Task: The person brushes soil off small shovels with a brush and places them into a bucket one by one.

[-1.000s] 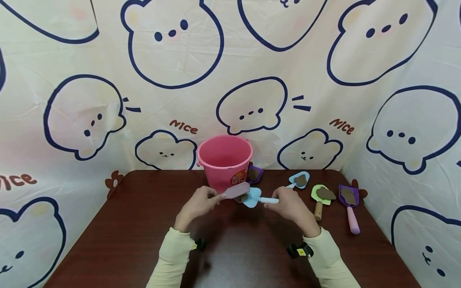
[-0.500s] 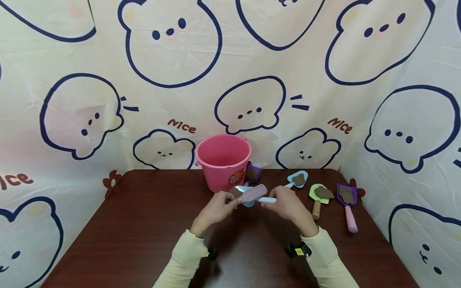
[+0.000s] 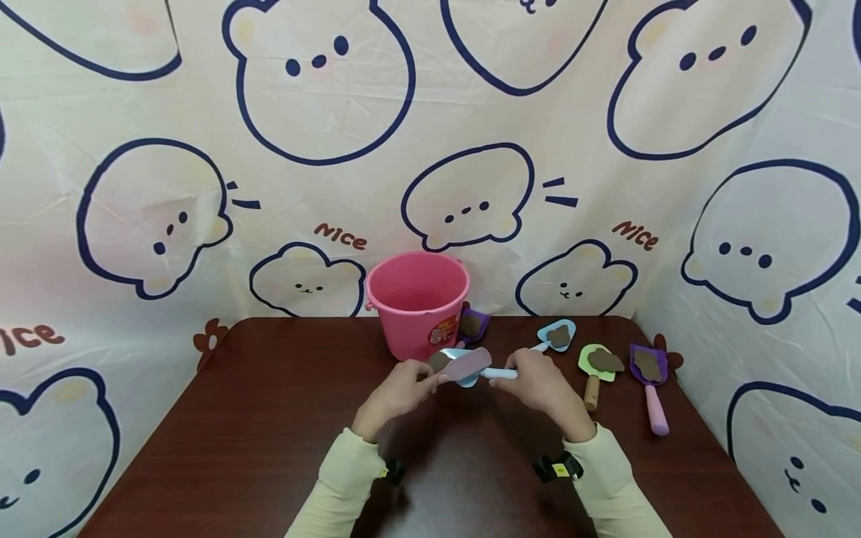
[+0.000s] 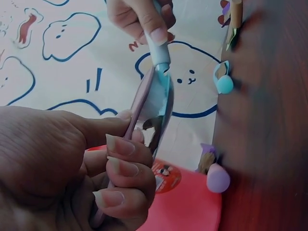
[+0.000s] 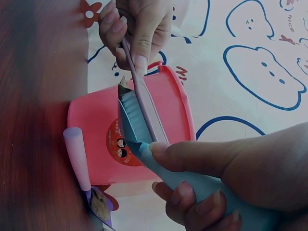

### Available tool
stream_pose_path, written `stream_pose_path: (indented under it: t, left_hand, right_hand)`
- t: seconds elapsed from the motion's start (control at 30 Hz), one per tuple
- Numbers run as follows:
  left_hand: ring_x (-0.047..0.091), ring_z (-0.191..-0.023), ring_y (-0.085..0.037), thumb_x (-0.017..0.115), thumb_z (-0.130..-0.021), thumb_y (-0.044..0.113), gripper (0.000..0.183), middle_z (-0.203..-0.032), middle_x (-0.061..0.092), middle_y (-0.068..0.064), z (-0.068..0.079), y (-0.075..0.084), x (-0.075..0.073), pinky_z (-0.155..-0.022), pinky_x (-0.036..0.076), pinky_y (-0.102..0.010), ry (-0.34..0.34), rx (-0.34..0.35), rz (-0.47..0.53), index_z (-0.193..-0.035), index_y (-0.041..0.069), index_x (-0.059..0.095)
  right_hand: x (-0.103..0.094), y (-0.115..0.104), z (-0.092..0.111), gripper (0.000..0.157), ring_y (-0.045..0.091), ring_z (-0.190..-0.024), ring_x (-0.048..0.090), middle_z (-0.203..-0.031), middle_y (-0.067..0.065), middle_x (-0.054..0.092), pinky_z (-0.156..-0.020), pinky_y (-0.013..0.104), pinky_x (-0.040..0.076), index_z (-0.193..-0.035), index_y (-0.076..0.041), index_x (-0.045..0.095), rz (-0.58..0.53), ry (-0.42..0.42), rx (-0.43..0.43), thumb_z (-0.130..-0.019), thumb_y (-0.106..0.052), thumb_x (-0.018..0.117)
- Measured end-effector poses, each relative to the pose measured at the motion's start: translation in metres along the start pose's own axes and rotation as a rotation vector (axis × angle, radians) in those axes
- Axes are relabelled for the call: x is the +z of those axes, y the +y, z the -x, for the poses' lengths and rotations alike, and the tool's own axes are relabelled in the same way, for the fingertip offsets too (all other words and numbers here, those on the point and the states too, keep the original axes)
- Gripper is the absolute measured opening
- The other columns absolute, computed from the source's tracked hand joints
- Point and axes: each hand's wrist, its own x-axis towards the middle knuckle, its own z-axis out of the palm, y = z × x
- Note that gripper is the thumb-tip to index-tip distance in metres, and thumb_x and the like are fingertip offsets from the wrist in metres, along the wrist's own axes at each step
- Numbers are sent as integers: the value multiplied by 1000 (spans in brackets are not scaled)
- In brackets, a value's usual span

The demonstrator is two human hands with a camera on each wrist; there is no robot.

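My left hand (image 3: 402, 390) grips a pale pink brush (image 3: 468, 364) by its handle. The brush's light bristles (image 5: 134, 109) press into the scoop of a light blue toy shovel (image 5: 126, 122). My right hand (image 3: 542, 382) holds that shovel by its pale blue handle (image 3: 500, 373), thumb along the top. At the scoop's far end sits a brown lump (image 3: 439, 362), partly hidden by the brush and the left fingers. Both tools are off the table, just in front of a pink bucket (image 3: 412, 336).
Behind the bucket's right side lies a purple shovel (image 3: 473, 324) with brown stuff. To the right lie another blue shovel (image 3: 557, 334), a green one (image 3: 592, 366) and a purple one with a pink handle (image 3: 655, 409), each with a brown piece. The table (image 3: 269, 433) is dark wood.
My left hand has moved right with the brush, which now lies across the blue shovel's scoop, then shifted slightly back left. My right hand has stayed nearly still.
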Motion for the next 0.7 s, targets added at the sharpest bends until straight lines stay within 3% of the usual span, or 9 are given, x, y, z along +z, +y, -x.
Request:
stream_pose_path:
  t: [0.27,0.53,0.7]
  left_hand:
    - [46,-55,-14,63,-102,29,30,-64,53,-7,6,-1,-13,-53,43,-27,-22,-5,10,-83,7,67]
    - [47,-55,-14,64,-101,28,28,-63,53,-1,9,-3,-23,-54,45,-27,-34,12,-11,-83,7,67]
    - [48,-56,-14,64,-101,29,29,-65,55,-5,10,-6,-27,-55,46,-28,-41,-1,-8,-83,7,67]
  right_hand:
    - [0,-1,0,23,20,-63,52,-72,6,58,-55,30,45,-84,-6,68,-23,-12,-3,-88,-25,81]
    - [0,1,-1,23,20,-64,52,-72,6,58,-55,31,46,-84,-6,68,-32,-6,-8,-87,-24,81]
    - [0,2,-2,24,19,-64,53,-72,5,58,-56,31,45,-82,-7,67,-27,-1,-22,-87,-25,82]
